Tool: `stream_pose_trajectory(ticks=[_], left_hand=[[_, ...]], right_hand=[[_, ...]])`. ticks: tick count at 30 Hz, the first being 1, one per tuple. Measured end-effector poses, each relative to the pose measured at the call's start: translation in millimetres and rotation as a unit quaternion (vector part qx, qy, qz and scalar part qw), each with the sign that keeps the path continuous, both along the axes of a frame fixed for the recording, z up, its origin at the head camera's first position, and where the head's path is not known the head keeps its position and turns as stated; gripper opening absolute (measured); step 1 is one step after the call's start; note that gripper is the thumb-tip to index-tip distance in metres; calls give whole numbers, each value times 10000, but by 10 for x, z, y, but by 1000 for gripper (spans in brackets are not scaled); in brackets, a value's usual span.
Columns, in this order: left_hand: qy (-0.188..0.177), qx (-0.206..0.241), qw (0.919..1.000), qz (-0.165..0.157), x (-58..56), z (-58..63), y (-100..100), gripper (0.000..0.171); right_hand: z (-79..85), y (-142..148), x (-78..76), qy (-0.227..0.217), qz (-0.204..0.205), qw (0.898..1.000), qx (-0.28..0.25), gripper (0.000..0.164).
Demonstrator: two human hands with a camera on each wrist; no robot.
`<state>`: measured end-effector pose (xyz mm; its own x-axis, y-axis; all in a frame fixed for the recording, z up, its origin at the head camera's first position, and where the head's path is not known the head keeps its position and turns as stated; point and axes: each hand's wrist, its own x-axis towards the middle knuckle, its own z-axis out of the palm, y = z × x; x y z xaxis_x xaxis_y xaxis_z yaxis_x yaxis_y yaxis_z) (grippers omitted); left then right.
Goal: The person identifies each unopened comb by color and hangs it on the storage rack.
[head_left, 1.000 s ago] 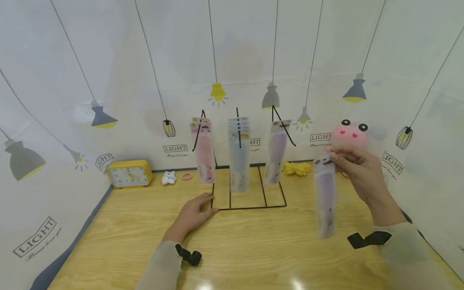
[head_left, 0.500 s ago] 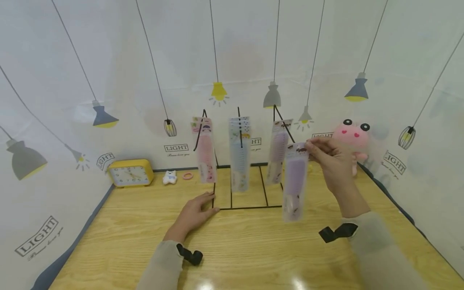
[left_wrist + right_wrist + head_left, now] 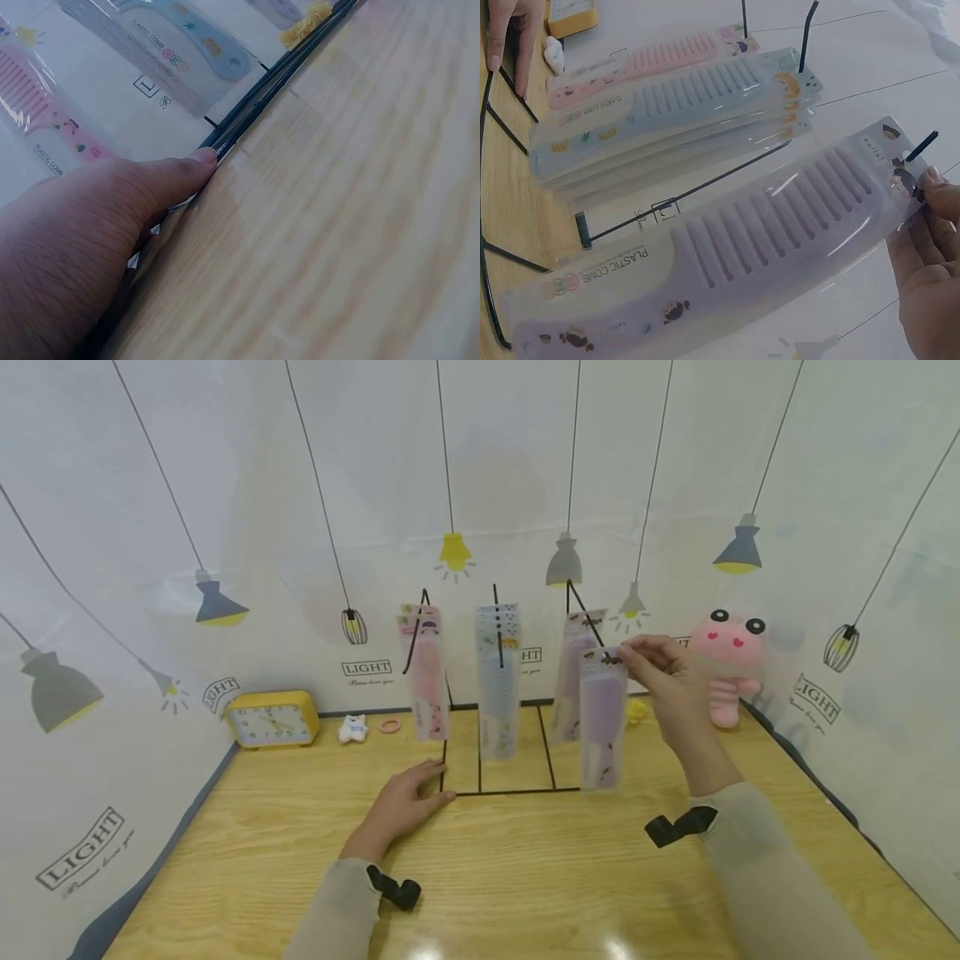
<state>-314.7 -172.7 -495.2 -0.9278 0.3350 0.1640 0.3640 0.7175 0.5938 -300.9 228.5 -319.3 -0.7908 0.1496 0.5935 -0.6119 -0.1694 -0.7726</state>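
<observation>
My right hand [image 3: 671,689] pinches the top corner of a packaged purple comb [image 3: 602,718], which hangs upright at the front of the right hook of a black wire rack [image 3: 517,792]. In the right wrist view the hook's tip [image 3: 922,145] pokes through the hole in the package top. Behind it, on the same hook, hangs another packaged purple comb [image 3: 567,693]. Packaged blue combs [image 3: 498,710] hang on the middle hook, pink ones [image 3: 427,693] on the left hook. My left hand [image 3: 401,802] rests at the rack base's front left corner, its thumb [image 3: 187,172] against the wire.
Along the back of the wooden table [image 3: 480,877] stand a yellow clock [image 3: 272,720], a small white bear [image 3: 352,728] and a pink ring [image 3: 390,726]. At the right are a yellow yarn bundle [image 3: 637,711] and a pink plush toy [image 3: 726,664]. A printed curtain surrounds the table.
My right hand has carried the purple comb leftward and a little up, from beside the plush toy to the right hook, whose tip now passes through its hole. The left hand has stayed put.
</observation>
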Motion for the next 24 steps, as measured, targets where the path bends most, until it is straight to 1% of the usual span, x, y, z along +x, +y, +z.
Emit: stream_pose_trajectory(ticks=[4, 9, 12, 18, 24], left_hand=[[-25, 32, 10000, -12, 12, 18, 0, 62], [2, 12, 10000, -10, 9, 22, 3, 62], [-5, 49, 10000, -11, 11, 23, 5, 62], [-14, 8, 10000, 1, 18, 27, 9, 62], [17, -6, 10000, -8, 15, 21, 8, 62]], right_hand=[[3, -16, -109, -227, -215, 9993, 211, 21], [39, -27, -242, -505, -551, 9957, 554, 29], [64, -35, -317, -594, -655, 9937, 690, 31], [92, -45, -431, -704, -746, 9914, 812, 34], [80, -53, -504, -720, -603, 9935, 648, 33]])
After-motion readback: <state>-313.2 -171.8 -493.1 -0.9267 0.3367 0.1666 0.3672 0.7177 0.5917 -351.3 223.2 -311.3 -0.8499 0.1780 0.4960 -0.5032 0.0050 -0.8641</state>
